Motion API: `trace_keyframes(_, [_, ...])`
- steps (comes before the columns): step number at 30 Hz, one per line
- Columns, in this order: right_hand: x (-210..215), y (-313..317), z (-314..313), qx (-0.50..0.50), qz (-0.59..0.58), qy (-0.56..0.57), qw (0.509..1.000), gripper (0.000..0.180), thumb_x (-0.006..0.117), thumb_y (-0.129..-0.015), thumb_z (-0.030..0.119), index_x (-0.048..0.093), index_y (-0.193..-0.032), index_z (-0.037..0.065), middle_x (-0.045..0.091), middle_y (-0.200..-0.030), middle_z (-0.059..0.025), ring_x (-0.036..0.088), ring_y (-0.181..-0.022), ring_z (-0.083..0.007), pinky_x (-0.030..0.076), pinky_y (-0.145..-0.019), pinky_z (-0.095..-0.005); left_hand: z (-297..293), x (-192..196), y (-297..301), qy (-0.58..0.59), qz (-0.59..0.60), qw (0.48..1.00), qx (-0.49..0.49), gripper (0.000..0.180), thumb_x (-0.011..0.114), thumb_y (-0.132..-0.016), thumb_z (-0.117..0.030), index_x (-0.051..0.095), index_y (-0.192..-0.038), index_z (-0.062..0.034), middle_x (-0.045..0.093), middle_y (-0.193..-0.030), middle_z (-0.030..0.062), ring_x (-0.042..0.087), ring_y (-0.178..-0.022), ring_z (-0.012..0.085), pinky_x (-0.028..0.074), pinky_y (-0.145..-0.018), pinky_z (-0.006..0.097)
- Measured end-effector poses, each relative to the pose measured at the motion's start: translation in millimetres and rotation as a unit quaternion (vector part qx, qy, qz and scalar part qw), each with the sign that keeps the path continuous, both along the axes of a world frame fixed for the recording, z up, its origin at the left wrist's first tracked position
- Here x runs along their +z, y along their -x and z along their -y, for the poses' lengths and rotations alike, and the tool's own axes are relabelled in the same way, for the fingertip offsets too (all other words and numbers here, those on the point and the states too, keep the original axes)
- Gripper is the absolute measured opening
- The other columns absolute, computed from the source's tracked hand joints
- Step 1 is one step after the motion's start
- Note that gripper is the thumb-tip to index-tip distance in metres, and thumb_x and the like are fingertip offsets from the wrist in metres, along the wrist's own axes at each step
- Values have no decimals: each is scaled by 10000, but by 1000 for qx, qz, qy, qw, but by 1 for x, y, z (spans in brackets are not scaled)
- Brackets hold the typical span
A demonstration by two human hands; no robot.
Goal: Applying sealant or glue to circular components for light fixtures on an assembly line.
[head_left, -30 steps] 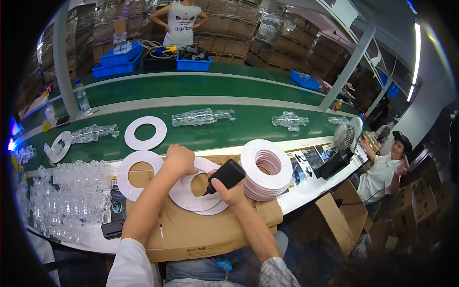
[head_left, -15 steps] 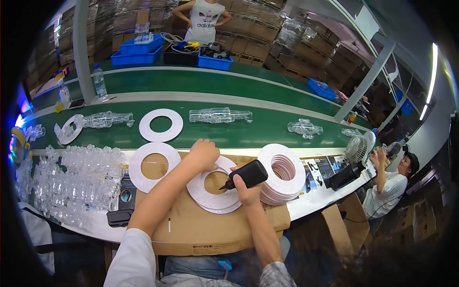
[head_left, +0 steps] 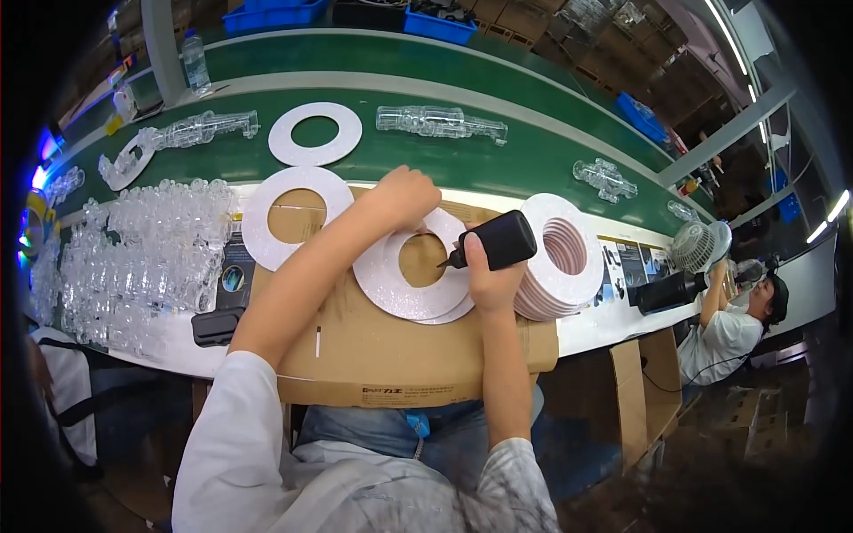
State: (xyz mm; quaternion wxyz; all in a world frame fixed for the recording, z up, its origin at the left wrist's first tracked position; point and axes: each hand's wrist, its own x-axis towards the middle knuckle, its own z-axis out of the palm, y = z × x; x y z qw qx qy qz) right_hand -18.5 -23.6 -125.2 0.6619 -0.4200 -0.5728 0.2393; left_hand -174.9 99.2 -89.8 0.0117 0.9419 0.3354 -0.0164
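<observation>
My right hand (head_left: 494, 282) is closed around a black squeeze bottle (head_left: 503, 240). The bottle is tilted, its pointed nozzle hanging low over the inner edge of a flat white ring (head_left: 391, 289). That ring lies on brown cardboard, with a second one showing from under its near right edge. At the ring's far rim, my left hand (head_left: 409, 197) has its fingers bent down and closed on it; the fingertips are partly hidden. Just right of the bottle stands a stack of white rings (head_left: 555, 306). Another white ring (head_left: 262, 233) lies left, beside my left forearm.
Many clear plastic pieces (head_left: 142, 266) crowd the left side, near a black case (head_left: 218, 327). A ring (head_left: 345, 133) and clear gun-shaped parts (head_left: 435, 123) lie on the green belt (head_left: 267, 93). To the right are a fan (head_left: 697, 247) and a seated person (head_left: 724, 338).
The view has tipped downward, so the table sits higher in the picture. The bottle's nozzle has shifted slightly along the ring's inner edge. Both hands keep their holds.
</observation>
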Motion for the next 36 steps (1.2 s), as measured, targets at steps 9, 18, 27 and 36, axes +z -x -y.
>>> trace_keyframes(9, [14,0,8,81,92,51,991,175,681,-860,106,596,-946,-19,681,-856,-88,637,-721,-135,525,-664,-278,3,2,4,4,16,1000,10,368,834,-695,-332,732,-853,-16,708,-898,169,682,-920,341,521,-833,426])
trace_keyframes(18, [10,2,9,113,100,112,982,178,709,-840,115,609,-937,2,682,-840,-61,618,-740,-115,501,-675,-268,2,2,2,22,4,1000,19,382,840,-710,-329,736,-926,-31,726,-945,157,699,-939,321,534,-833,413])
trace_keyframes(27, [5,4,7,114,109,101,982,163,720,-828,113,623,-889,-3,665,-760,-64,609,-671,-130,490,-624,-281,2,3,0,30,-2,999,25,356,829,-723,-309,737,-923,-29,724,-944,163,701,-921,322,537,-814,411])
trace_keyframes(36, [4,7,7,121,62,91,987,174,745,-819,119,636,-844,-14,638,-662,-55,579,-594,-115,472,-549,-278,2,1,1,34,10,999,28,344,831,-715,-299,738,-912,-34,724,-946,161,701,-924,323,539,-813,416])
